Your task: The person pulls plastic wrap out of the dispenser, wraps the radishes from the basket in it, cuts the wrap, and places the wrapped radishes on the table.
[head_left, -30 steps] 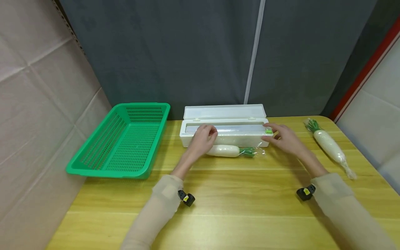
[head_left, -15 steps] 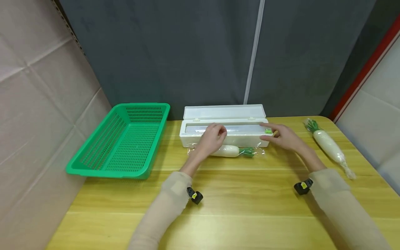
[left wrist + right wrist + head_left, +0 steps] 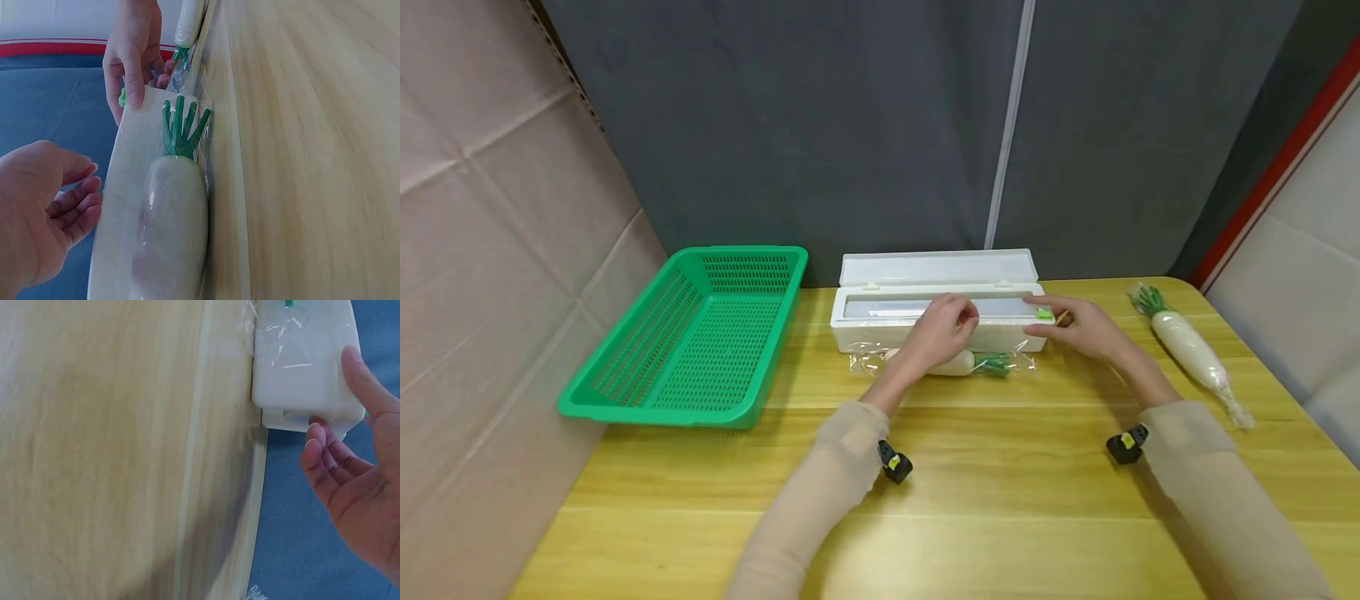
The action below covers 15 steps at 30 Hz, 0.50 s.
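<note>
A white cling film dispenser box (image 3: 857, 337) stands at the back of the table, its lid (image 3: 936, 268) raised. A green slide cutter (image 3: 1043, 315) sits near its right end. My left hand (image 3: 942, 329) hovers over the front edge of the box; in the left wrist view its fingers are loosely curled, with nothing visible between them. My right hand (image 3: 1078, 329) holds the right end of the box, thumb and fingers spread around the corner. Along the box's front lies a white radish (image 3: 958, 364) with green stalks, under clear film; my left wrist partly hides it.
A second film-wrapped white radish (image 3: 1191, 348) lies at the right side of the wooden table (image 3: 1000, 533). To the left stands a green perforated basket (image 3: 752, 408). A dark grey curtain (image 3: 812, 150) hangs right behind the table's back edge.
My left hand has moved to the right along the front edge of the box, uncovering the radish's left end. The right hand has shifted slightly left and stays at the box's right end.
</note>
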Available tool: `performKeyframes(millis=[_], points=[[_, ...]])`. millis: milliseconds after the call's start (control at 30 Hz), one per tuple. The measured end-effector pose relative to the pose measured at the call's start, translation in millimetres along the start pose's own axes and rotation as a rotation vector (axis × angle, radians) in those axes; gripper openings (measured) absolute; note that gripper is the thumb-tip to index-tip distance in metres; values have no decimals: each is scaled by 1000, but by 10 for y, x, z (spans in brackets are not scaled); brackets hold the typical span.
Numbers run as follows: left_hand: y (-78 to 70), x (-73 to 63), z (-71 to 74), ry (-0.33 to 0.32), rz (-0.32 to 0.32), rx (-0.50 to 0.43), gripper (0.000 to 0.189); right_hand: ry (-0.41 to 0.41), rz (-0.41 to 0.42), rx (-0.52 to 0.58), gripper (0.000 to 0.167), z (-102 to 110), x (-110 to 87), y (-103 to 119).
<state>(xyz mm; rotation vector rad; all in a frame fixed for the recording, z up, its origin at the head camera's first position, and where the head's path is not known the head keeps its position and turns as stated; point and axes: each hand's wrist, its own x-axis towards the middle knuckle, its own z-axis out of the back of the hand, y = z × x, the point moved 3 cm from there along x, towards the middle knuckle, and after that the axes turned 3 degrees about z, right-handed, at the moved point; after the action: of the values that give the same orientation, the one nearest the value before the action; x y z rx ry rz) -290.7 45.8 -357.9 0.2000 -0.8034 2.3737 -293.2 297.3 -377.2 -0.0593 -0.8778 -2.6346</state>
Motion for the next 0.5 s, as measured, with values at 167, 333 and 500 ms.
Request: performKeyframes(millis=[167, 333, 500], points=[[-86, 118, -105, 37, -30, 6, 13, 16, -18, -5, 62, 2, 10, -28], [-179, 228, -217, 51, -69, 15, 15, 20, -17, 15, 61, 0, 11, -46], [-267, 304, -299, 50, -77, 23, 18, 6, -12, 20, 60, 1, 12, -55]])
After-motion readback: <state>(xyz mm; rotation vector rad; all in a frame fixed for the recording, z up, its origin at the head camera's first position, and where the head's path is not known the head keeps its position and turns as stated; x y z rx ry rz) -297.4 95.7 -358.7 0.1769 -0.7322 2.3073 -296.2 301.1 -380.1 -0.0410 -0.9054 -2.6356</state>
